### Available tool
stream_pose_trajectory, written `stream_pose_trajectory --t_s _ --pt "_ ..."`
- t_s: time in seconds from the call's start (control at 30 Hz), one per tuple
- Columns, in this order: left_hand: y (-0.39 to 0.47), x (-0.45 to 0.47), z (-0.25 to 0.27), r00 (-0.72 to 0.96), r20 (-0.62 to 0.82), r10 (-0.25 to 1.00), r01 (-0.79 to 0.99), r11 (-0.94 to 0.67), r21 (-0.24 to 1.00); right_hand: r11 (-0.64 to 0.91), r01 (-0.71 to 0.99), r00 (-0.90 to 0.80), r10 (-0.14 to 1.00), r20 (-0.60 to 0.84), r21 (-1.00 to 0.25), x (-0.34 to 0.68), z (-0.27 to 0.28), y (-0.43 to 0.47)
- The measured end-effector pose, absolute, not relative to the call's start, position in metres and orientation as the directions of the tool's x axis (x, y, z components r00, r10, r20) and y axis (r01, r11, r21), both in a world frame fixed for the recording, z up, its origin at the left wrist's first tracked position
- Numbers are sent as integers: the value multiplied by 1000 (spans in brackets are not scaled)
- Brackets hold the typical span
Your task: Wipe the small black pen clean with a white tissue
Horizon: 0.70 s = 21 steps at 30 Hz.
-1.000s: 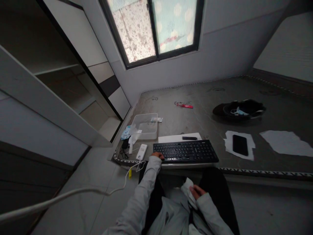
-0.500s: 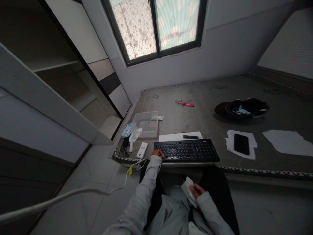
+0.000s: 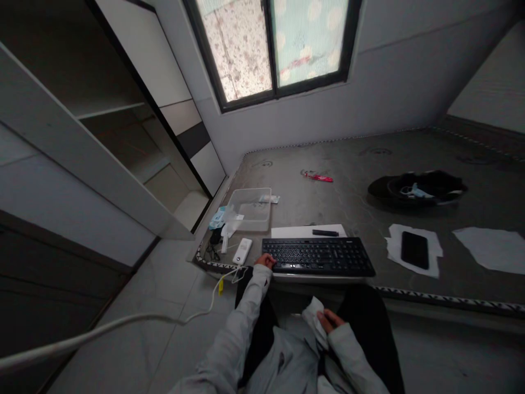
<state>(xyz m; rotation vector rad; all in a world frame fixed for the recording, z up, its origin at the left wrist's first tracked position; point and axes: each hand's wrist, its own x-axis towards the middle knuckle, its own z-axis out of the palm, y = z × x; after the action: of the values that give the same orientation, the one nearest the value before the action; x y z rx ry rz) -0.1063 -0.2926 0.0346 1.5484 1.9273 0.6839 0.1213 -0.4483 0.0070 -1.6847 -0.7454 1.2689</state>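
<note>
My left hand (image 3: pixel 266 261) is at the near left corner of a black keyboard (image 3: pixel 318 256), its fingers curled against the edge. The keyboard lies flat along the near edge of the grey mattress, close to my knees. Over my lap, my right hand (image 3: pixel 330 320) pinches a crumpled white tissue (image 3: pixel 313 314) between thumb and fingers. Behind the keyboard is a white sheet or board (image 3: pixel 287 232) with a dark, slim stick-like object (image 3: pixel 325 233) on it. Just left of my left hand rests a white power bank (image 3: pixel 242 251).
A clear plastic box (image 3: pixel 262 225) stands behind the power bank, beside a blue mask (image 3: pixel 217 218). To the right lie a phone (image 3: pixel 414 250) on white paper, another white sheet (image 3: pixel 492 250) and a dark cap (image 3: pixel 385 189). A white cable (image 3: pixel 135 318) crosses the lower left.
The view has shifted slightly, so things appear a little farther right. My left fingers have drawn in a little at the keyboard's corner. My right hand keeps hold of the tissue.
</note>
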Motion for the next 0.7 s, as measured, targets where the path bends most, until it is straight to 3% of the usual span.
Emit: stream_pose_trajectory --t_s 0.37,0.7 --pt "-299 -94 22 -181 -202 962 687 271 674 -579 114 301 794 -527 -807 152 7 -465" --pt "-291 -97 28 -146 -223 964 675 262 690 -552 164 285 820 -497 -818 147 8 -468"
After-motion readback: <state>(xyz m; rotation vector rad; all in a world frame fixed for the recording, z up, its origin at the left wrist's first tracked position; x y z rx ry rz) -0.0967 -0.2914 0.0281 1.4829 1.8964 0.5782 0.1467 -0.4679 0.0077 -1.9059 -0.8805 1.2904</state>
